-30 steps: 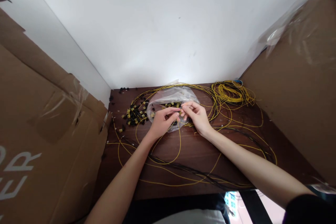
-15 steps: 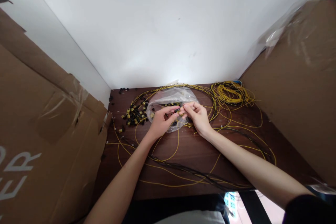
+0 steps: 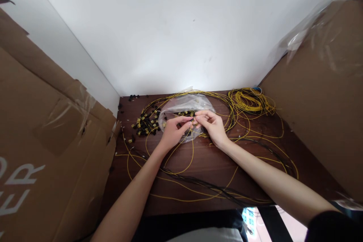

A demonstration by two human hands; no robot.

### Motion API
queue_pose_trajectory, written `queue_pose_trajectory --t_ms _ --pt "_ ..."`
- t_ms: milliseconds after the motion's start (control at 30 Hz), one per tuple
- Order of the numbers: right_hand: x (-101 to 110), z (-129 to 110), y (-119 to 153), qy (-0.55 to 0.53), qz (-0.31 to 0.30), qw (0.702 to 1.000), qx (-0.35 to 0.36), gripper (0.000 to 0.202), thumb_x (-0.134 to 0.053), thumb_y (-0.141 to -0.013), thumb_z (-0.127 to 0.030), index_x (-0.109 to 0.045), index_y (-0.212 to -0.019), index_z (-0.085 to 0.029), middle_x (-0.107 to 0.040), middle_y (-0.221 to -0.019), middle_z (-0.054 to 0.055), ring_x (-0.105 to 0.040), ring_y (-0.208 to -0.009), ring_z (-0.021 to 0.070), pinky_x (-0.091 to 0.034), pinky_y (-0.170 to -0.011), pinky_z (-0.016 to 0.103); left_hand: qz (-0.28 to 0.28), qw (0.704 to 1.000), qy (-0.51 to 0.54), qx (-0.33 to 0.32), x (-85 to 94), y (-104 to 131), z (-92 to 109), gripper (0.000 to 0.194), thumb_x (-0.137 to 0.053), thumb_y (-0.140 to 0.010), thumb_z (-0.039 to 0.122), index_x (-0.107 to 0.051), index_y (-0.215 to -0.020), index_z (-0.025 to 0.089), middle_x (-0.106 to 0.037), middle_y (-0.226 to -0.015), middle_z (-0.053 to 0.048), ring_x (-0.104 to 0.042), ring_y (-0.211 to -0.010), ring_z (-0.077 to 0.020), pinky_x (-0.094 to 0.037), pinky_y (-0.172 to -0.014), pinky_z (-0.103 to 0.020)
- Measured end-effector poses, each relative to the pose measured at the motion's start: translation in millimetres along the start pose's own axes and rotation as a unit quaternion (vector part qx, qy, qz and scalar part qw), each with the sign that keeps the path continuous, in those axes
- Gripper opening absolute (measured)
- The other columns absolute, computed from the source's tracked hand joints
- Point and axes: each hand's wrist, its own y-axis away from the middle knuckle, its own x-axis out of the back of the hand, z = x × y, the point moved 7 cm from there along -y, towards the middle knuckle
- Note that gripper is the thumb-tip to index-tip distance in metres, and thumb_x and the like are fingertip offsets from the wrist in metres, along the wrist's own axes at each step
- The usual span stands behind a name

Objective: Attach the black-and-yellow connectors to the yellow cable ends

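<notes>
Over a clear plastic bag [image 3: 181, 103] with black and yellow connectors inside, my two hands meet fingertip to fingertip. My left hand [image 3: 176, 130] pinches a small black piece [image 3: 192, 119]. The fingers of my right hand [image 3: 210, 123] are closed at the other end of that piece; what they grip is too small to make out. A thin yellow cable [image 3: 193, 151] hangs in a loop below the hands. Left of the bag lies a pile of black and yellow connectors [image 3: 146, 123].
A coil of yellow cable [image 3: 249, 100] sits at the back right of the brown table [image 3: 204, 159]. Loose yellow and black cables [image 3: 198, 183] cross the front. Cardboard boxes stand at the left [image 3: 56, 128] and right [image 3: 317, 102], with a white wall [image 3: 187, 38] behind.
My right hand's fingertips have shifted slightly left and closed in on the small black piece at my left fingertips. The cables and the bag look unchanged.
</notes>
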Motion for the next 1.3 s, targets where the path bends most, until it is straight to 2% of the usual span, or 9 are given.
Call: queue_pose_trajectory --t_ms 267,467,600,833,1000,1300 --pt "3 3 1 -0.007 0.019 1.0 -0.015 0.025 -0.075 -0.064 -0.035 -0.067 -0.077 -0.016 -0.067 -0.064 0.001 -0.064 -0.059 0.0129 -0.053 -0.059 0.026 -0.004 1.0 -0.027 -0.012 0.3 -1 -2 0.03 -0.059 -0.079 0.031 -0.07 -0.101 0.013 -0.072 -0.085 -0.009 -0.065 -0.074 -0.0181 -0.051 -0.06 -0.025" --pt "4 8 -1 -0.062 0.03 0.997 -0.026 0.028 -0.076 -0.063 -0.035 -0.062 -0.077 -0.015 -0.068 -0.064 0.001 -0.064 -0.055 0.0124 -0.053 -0.055 0.025 0.001 1.0 -0.008 -0.001 -0.4 -1 -3 0.029 -0.058 -0.079 0.029 -0.07 -0.099 0.012 -0.072 -0.081 -0.008 -0.058 -0.055 -0.0113 -0.044 -0.046 -0.019" --pt "3 7 -1 -0.061 0.024 0.998 -0.019 0.029 -0.074 -0.066 -0.036 -0.058 -0.08 -0.017 -0.068 -0.066 0.001 -0.064 -0.055 0.0132 -0.055 -0.054 0.027 0.007 1.0 0.005 0.018 0.0 -1 -2 0.028 -0.059 -0.078 0.028 -0.07 -0.097 0.011 -0.071 -0.083 -0.008 -0.052 -0.046 -0.0078 -0.042 -0.042 -0.018" --pt "2 5 1 -0.04 0.013 0.999 -0.011 0.028 -0.074 -0.066 -0.034 -0.061 -0.084 -0.017 -0.068 -0.066 0.0 -0.066 -0.058 0.0132 -0.056 -0.059 0.027 0.004 1.0 0.014 0.025 1.0 -1 0 0.027 -0.059 -0.077 0.026 -0.07 -0.095 0.01 -0.071 -0.078 -0.008 -0.049 -0.041 -0.0064 -0.042 -0.042 -0.018" --pt "0 3 2 -0.015 0.007 1.0 -0.017 0.028 -0.075 -0.064 -0.035 -0.064 -0.079 -0.015 -0.068 -0.064 0.001 -0.067 -0.06 0.0141 -0.056 -0.064 0.029 0.002 1.0 0.009 0.018 1.2 -1 -3 0.027 -0.059 -0.077 0.027 -0.07 -0.096 0.011 -0.071 -0.078 -0.007 -0.051 -0.042 -0.0071 -0.042 -0.043 -0.019" --pt "1 9 -1 -0.066 0.012 0.997 -0.021 0.032 -0.074 -0.066 -0.039 -0.054 -0.081 -0.019 -0.069 -0.066 0.0 -0.067 -0.056 0.0157 -0.058 -0.06 0.032 0.004 1.0 0.018 0.012 0.9 -1 1 0.026 -0.059 -0.078 0.027 -0.071 -0.094 0.011 -0.071 -0.077 -0.006 -0.051 -0.044 -0.0072 -0.044 -0.043 -0.018"
